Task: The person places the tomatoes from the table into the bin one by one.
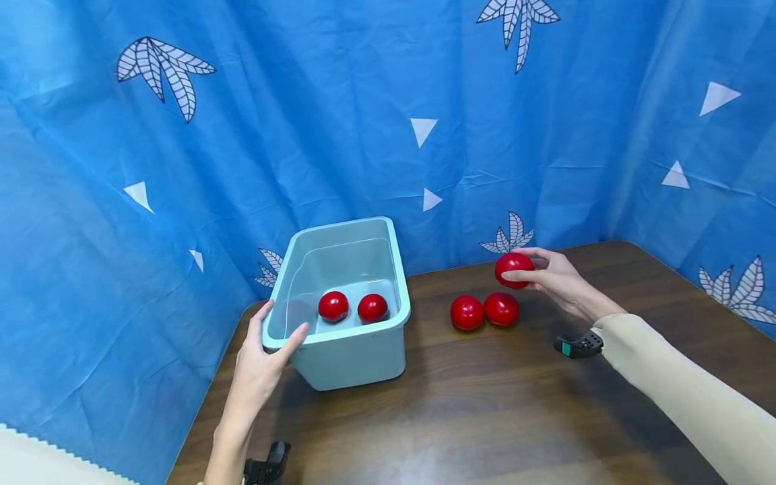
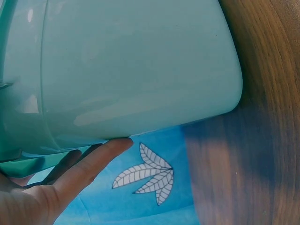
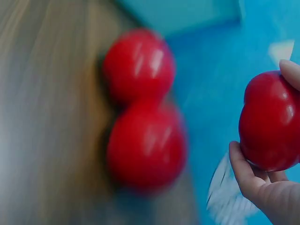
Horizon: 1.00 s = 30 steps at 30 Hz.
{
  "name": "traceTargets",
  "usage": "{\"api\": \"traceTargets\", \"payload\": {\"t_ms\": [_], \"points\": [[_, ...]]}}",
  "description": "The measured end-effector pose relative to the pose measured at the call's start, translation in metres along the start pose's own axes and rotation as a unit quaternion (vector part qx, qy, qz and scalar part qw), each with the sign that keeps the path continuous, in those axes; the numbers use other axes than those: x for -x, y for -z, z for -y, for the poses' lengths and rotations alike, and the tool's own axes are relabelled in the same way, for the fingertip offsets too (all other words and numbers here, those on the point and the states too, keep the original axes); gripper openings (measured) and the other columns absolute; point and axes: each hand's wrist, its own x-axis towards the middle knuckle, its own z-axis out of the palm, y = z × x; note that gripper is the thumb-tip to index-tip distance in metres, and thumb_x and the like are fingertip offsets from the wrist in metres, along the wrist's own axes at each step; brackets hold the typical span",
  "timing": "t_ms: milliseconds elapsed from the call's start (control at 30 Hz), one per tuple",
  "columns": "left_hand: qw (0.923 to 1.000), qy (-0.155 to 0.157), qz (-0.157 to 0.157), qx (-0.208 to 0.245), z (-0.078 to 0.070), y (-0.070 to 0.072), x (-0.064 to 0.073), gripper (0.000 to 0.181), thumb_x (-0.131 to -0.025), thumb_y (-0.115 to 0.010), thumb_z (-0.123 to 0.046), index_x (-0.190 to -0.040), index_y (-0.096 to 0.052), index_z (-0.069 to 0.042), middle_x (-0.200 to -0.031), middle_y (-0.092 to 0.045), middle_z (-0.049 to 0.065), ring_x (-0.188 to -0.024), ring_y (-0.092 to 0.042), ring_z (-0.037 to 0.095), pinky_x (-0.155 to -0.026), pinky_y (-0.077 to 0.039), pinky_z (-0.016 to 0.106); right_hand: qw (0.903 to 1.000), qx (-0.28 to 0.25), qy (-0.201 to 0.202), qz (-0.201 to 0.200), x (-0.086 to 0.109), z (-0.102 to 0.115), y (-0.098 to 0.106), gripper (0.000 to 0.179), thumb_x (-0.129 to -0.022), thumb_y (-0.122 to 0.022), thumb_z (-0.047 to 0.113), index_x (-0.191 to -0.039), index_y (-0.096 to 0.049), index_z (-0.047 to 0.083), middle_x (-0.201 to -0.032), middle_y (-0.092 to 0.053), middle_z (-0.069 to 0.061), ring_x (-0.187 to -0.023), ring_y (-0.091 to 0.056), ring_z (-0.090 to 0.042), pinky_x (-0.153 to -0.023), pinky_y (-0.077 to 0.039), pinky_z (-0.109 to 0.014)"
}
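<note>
A light blue-green plastic bin (image 1: 348, 360) stands at the left of the table, two glossy red fruits (image 1: 333, 306) on its floor. My left hand (image 1: 257, 367) grips the bin's near left corner, thumb at the front rim and fingers along the outside of the left wall. In the left wrist view, extended fingers (image 2: 93, 164) lie against that wall. My right hand (image 1: 560, 283) holds another smooth, lobed red fruit (image 3: 269, 122) between thumb and fingers, raised above the table. Close below it, two more red fruits (image 1: 467, 312) sit side by side on the wood.
The dark brown wooden table (image 1: 485, 397) has a rounded far right corner. A blue curtain (image 1: 364, 135) with white leaves and triangles hangs behind and along both sides. Black straps (image 1: 580, 344) sit at both wrists.
</note>
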Motion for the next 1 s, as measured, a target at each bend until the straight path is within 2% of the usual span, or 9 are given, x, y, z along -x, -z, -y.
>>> {"api": "traceTargets", "payload": {"t_ms": [267, 433, 600, 800, 1000], "points": [[0.9998, -0.016, 0.007, 0.002, -0.005, -0.005, -0.008, 0.097, -0.096, -0.071, -0.053, -0.168, -0.016, -0.018, -0.162, -0.037, 0.019, -0.141, -0.044, 0.042, -0.108, -0.045, 0.063, 0.9924, -0.074, 0.065, 0.074, -0.005, 0.071, -0.073, 0.070, -0.095, -0.077, 0.015, -0.156, -0.042, 0.008, -0.153, -0.044, -0.017, -0.132, -0.047, -0.036, -0.093, -0.059, -0.030], [0.9999, -0.014, 0.005, 0.006, -0.003, -0.003, -0.007, 0.097, -0.096, -0.071, -0.052, -0.168, -0.016, -0.017, -0.163, -0.035, 0.021, -0.142, -0.043, 0.044, -0.107, -0.046, 0.062, 0.9831, -0.099, 0.100, 0.116, -0.018, 0.114, -0.127, 0.064, -0.095, -0.075, 0.009, -0.152, -0.047, 0.009, -0.148, -0.051, -0.016, -0.132, -0.051, -0.035, -0.101, -0.057, -0.043], [0.9998, -0.007, -0.014, 0.012, 0.000, 0.003, -0.001, 0.095, -0.097, -0.070, -0.050, -0.168, -0.016, -0.017, -0.162, -0.035, 0.021, -0.142, -0.044, 0.045, -0.106, -0.047, 0.061, 0.9725, -0.127, 0.124, 0.151, -0.037, 0.148, -0.179, 0.061, -0.093, -0.077, 0.009, -0.148, -0.051, 0.008, -0.141, -0.057, -0.015, -0.128, -0.056, -0.034, -0.103, -0.055, -0.048], [0.9996, -0.004, -0.022, 0.018, 0.002, 0.004, -0.001, 0.099, -0.095, -0.071, -0.055, -0.168, -0.016, -0.020, -0.164, -0.035, 0.018, -0.143, -0.044, 0.043, -0.107, -0.047, 0.059, 0.9663, -0.154, 0.128, 0.162, -0.055, 0.161, -0.214, 0.061, -0.092, -0.078, 0.009, -0.147, -0.052, 0.007, -0.139, -0.059, -0.015, -0.126, -0.057, -0.032, -0.103, -0.055, -0.048], [0.9998, -0.008, -0.010, 0.015, 0.000, 0.000, -0.007, 0.098, -0.095, -0.073, -0.053, -0.168, -0.017, -0.020, -0.163, -0.036, 0.018, -0.142, -0.044, 0.043, -0.106, -0.048, 0.060, 0.9722, -0.167, 0.097, 0.133, -0.073, 0.149, -0.218, 0.062, -0.092, -0.079, 0.009, -0.147, -0.050, 0.007, -0.142, -0.056, -0.013, -0.129, -0.055, -0.031, -0.104, -0.055, -0.045]]}}
